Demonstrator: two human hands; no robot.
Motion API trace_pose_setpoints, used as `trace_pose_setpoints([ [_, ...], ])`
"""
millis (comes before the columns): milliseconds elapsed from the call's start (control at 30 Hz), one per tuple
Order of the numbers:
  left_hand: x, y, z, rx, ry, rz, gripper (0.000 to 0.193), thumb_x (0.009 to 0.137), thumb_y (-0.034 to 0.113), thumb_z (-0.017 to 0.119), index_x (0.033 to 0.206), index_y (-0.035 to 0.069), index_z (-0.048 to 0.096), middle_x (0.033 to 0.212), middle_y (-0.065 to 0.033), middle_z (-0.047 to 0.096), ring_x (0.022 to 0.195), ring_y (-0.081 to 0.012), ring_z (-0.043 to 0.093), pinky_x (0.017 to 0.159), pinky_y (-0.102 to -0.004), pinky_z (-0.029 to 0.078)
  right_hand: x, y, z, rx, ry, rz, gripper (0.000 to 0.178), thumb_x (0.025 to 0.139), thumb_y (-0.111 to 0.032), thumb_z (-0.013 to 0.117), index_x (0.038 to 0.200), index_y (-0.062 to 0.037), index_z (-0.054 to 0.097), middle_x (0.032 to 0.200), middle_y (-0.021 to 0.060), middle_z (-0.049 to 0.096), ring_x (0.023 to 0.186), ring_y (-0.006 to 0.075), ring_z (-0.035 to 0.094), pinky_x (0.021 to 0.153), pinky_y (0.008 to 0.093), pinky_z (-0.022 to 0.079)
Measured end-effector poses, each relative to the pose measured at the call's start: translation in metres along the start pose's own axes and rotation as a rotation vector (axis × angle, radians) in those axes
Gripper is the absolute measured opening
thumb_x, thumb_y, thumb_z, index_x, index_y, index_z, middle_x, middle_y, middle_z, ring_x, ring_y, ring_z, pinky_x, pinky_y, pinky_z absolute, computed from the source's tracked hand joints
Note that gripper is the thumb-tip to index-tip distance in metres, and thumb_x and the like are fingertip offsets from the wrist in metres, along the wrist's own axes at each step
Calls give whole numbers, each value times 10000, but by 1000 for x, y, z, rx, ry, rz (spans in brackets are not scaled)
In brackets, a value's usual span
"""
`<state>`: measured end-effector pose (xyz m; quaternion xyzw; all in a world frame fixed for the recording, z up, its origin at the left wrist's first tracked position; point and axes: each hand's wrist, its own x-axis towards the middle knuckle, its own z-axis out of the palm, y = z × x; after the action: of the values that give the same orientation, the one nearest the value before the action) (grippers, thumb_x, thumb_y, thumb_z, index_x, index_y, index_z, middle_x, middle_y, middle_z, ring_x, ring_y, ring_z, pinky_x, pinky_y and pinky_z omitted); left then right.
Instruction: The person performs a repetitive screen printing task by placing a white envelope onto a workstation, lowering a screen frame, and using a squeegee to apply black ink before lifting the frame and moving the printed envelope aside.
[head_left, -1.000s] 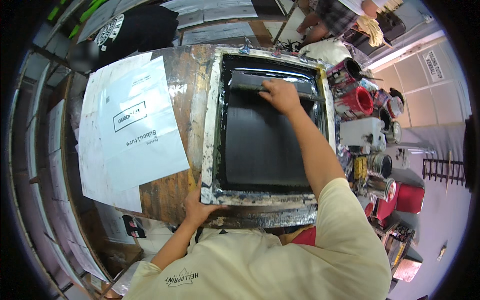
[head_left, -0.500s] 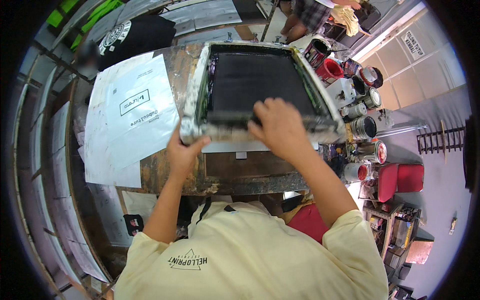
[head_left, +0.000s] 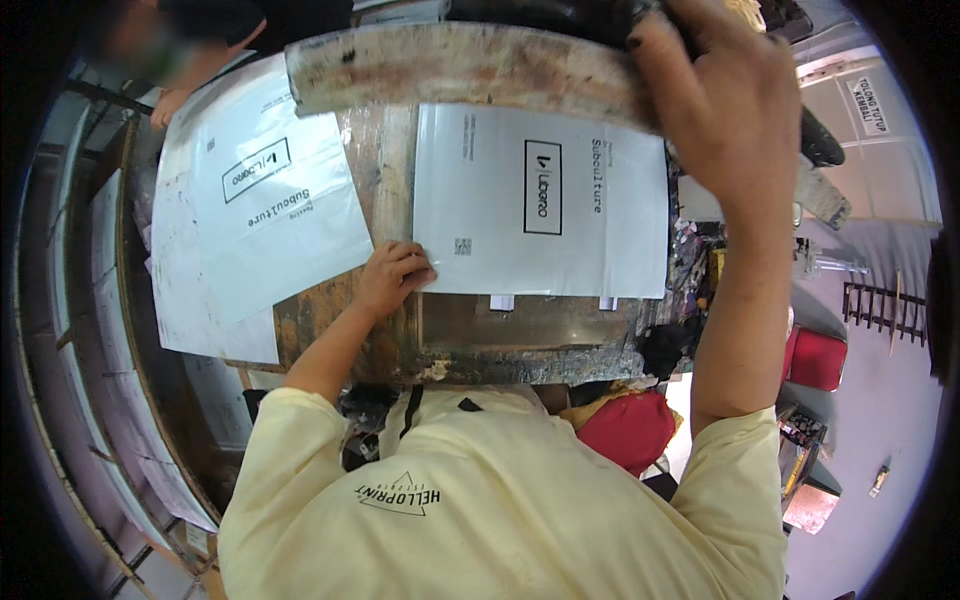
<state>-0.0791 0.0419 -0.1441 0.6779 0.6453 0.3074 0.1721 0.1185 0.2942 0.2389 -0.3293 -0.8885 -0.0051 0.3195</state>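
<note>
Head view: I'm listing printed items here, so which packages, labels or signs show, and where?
White mailer bag: flat on the bench under the lifted screen frame, black boxed print; left hand touches its corner.
Stack of white mailer bags: left, tilted, same print.
Wall sign: upper right, small white rectangle.
Right hand holds the frame.

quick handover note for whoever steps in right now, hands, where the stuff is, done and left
Right hand: gripping the front edge of the screen frame, which is tilted up off the table.
Left hand: fingertips on the lower left corner of the white printed bag under the frame.
Stack of printed bags lies to the left on the worn wooden table.
Done: this bag carries its print.
Left: it has not been lifted off the table yet.
</note>
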Motion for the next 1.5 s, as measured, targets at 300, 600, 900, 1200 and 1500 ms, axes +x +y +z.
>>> trace_pose_setpoints([
  [300, 25, -10, -8, 41, -114, -96, 211, 922, 236, 785, 954, 38, 720, 971, -66, 688, 843, -274, 673, 736, -400, 542, -14, -9, -1, 17, -3, -49, 413, 862, -367, 608, 801, 34, 680, 750, 206, 673, 735, 351, 664, 801, 481, 503],
  [600, 109, 94, -82, -291, 55, -254, 172, 847, 153, 802, 911, -3, 766, 850, -83, 723, 779, -159, 678, 684, -310, 523, -23, 14, -5, -125, -52, -144, 361, 895, -378, 636, 925, -28, 722, 897, 165, 710, 863, 360, 683, 894, 517, 476],
  [900, 48, -116, -154, -299, 48, -709, 189, 810, 80, 713, 981, 45, 786, 885, -33, 740, 804, -114, 662, 731, -283, 527, 3, 13, -3, -95, -26, -131, 332, 887, -330, 629, 976, -11, 654, 906, 182, 659, 906, 405, 644, 855, 521, 451],
  [1200, 78, -267, -312, 592, -131, -725, 270, 789, 40, 718, 1032, 129, 797, 1170, -92, 768, 1094, -321, 707, 975, -406, 550, 22, 19, -12, -68, -116, -153, 404, 837, -321, 634, 1056, 17, 660, 854, 166, 591, 811, 380, 552, 805, 420, 394],
  [1500, 117, 87, -193, -894, 280, -289, 1209, 729, 80, 936, 1682, 115, 194, 1198, -122, 716, 1023, -196, 676, 860, -316, 535, -34, 14, -1, -146, -121, -46, 543, 871, -240, 658, 1382, -66, 605, 1039, 207, 679, 973, 391, 628, 874, 492, 470],
])
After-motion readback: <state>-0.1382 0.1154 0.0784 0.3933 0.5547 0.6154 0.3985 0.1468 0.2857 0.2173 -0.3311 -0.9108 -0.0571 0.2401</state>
